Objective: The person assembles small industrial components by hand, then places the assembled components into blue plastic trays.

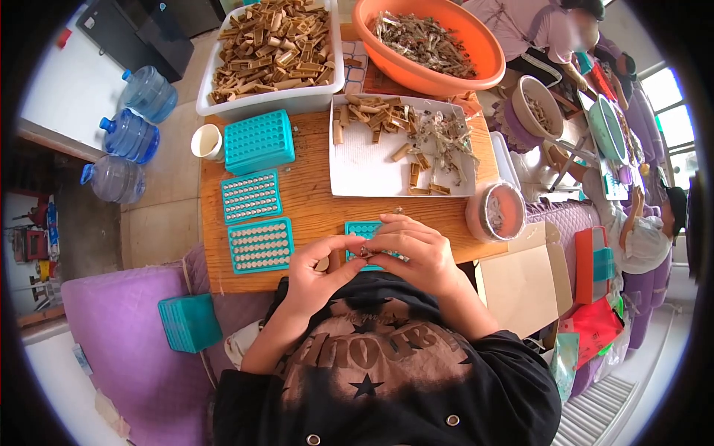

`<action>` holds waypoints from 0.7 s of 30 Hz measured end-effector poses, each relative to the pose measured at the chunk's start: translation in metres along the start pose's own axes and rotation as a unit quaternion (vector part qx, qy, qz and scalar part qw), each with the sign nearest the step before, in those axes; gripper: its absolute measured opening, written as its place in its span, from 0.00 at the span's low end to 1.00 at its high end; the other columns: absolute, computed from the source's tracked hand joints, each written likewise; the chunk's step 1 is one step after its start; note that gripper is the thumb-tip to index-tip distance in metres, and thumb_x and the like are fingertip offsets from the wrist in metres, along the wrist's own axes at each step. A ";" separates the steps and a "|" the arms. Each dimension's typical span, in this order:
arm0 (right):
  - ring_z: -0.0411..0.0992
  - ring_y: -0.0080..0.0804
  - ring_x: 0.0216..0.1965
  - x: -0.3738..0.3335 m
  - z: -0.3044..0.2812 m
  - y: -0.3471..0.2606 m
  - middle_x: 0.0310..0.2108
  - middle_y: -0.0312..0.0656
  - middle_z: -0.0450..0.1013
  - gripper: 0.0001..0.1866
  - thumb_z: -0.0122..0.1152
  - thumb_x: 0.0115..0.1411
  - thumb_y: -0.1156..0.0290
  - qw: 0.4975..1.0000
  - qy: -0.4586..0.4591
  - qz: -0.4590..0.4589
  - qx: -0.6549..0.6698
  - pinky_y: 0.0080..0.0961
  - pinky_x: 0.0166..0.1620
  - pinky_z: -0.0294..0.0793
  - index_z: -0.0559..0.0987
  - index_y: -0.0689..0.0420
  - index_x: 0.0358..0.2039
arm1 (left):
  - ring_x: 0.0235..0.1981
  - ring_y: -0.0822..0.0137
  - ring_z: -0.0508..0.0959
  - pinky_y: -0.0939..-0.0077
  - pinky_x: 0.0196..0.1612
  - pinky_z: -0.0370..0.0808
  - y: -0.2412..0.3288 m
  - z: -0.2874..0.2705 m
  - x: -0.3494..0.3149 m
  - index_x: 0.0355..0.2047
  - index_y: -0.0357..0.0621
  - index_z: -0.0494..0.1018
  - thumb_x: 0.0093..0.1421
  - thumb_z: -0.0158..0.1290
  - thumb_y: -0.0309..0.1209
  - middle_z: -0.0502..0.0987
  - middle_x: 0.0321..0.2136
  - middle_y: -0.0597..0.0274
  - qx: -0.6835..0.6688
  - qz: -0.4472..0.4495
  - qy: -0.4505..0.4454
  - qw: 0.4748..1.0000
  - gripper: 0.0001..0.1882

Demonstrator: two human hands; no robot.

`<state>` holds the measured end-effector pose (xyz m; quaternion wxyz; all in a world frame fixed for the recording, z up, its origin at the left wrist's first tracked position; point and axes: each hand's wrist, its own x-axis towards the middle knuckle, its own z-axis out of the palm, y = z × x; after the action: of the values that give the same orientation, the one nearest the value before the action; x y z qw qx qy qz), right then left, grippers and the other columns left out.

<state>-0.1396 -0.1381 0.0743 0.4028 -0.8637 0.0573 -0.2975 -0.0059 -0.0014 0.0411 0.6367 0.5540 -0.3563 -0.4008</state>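
Both hands meet over the near edge of the wooden table. My left hand (316, 271) is closed, with a tan-gold plastic casing (322, 264) partly showing in its curled fingers. My right hand (416, 253) pinches at a small shiny metal part (364, 251) between the two hands' fingertips; its exact kind is too small to tell. Under the fingers lies a teal tray (362, 228), mostly hidden. A shallow white box (361, 167) ahead holds loose tan casings (379, 113) and tangled clear-and-metal pieces (442, 137).
Left on the table are two teal trays of small round parts (251, 196) (261, 245), stacked teal trays (259, 141) and a cup (207, 141). A casing-filled bin (275, 110) and orange basin (446, 80) stand beyond. Right are a pink-white tub (476, 215) and cardboard box (524, 279). Other people sit rightward.
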 end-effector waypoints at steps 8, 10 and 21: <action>0.75 0.35 0.33 0.000 -0.001 -0.003 0.29 0.38 0.76 0.12 0.67 0.45 0.75 1.000 0.015 0.008 0.001 0.39 0.49 0.73 0.77 0.59 0.31 | 0.18 0.87 0.59 0.92 0.22 0.56 -0.003 0.000 0.000 0.38 0.38 0.76 0.50 0.60 0.20 0.77 0.30 0.71 -0.034 -0.015 -0.008 0.999 0.13; 0.75 0.35 0.33 0.001 -0.002 -0.003 0.29 0.38 0.76 0.12 0.67 0.45 0.75 1.000 0.016 0.010 0.003 0.39 0.49 0.73 0.77 0.59 0.31 | 0.18 0.87 0.59 0.92 0.22 0.56 -0.002 0.001 0.000 0.38 0.38 0.76 0.50 0.60 0.20 0.77 0.30 0.71 -0.041 -0.018 -0.005 0.999 0.13; 0.75 0.36 0.33 -0.003 0.000 0.001 0.29 0.40 0.76 0.11 0.67 0.45 0.76 0.999 0.009 0.036 0.010 0.38 0.48 0.74 0.77 0.59 0.31 | 0.22 0.85 0.62 0.90 0.24 0.58 -0.005 0.005 0.002 0.44 0.40 0.67 0.56 0.53 0.20 0.72 0.30 0.68 -0.095 0.018 0.012 0.995 0.14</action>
<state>-0.1417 -0.1378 0.0726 0.4214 -0.8544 0.0886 -0.2909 -0.0100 -0.0054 0.0370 0.6976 0.4895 -0.3192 -0.4146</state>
